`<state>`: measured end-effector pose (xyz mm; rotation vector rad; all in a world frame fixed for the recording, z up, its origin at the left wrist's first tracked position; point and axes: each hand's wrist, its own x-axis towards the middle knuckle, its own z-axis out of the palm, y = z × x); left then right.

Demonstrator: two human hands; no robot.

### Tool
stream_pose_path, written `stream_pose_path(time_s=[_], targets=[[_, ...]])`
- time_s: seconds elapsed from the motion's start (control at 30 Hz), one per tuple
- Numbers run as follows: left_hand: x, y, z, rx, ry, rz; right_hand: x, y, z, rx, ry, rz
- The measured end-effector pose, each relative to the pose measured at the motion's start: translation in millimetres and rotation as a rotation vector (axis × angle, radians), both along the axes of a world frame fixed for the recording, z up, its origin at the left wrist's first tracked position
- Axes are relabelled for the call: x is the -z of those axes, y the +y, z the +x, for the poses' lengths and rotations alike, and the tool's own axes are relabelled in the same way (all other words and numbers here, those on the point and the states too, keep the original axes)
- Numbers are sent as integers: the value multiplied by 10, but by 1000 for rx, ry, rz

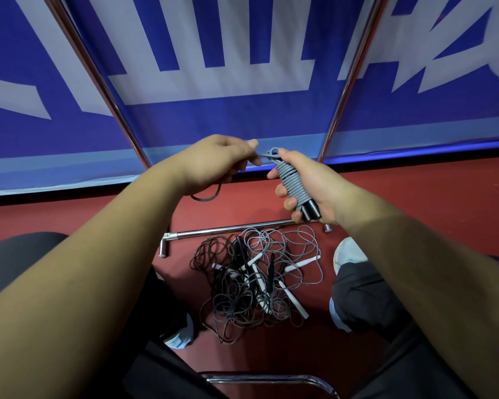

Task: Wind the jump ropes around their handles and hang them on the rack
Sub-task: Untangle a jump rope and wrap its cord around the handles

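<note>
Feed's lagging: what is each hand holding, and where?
The right hand grips the grey jump rope around its wound handles; the left hand pinches its loose end near the top.

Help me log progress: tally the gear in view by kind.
Wound grey rope: 1
Tangled floor pile: 1, ropes inside too knotted to count
Upright rack poles: 2
Rack base bar: 1
Total: 5

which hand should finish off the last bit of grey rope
Probably left. The left hand pinches the loose rope end right beside the handles; the right hand is busy gripping them.
</note>
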<state>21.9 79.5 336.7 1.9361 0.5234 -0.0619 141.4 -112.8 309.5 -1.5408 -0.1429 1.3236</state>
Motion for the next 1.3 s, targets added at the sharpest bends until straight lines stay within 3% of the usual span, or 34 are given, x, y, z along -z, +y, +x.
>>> stream_pose_path(time_s=[0.23,0.63,0.8,0.97,1.1,1.3], targets=[[-3,1,-42,132,41,133,-68,10,-8,7,151,92],[94,12,-36,190,103,191,-169,-78,-139,-377,310,147],[3,-22,-37,189,81,296,-177,-111,-210,-563,310,107],[-71,-82,-3,188,-18,241,-155,-106,-247,-701,280,14],[-140,-124,57,173,-70,334,-109,-98,-269,-678,132,-94],[-213,-120,63,53,-150,387,30,-36,-167,-385,88,-44]])
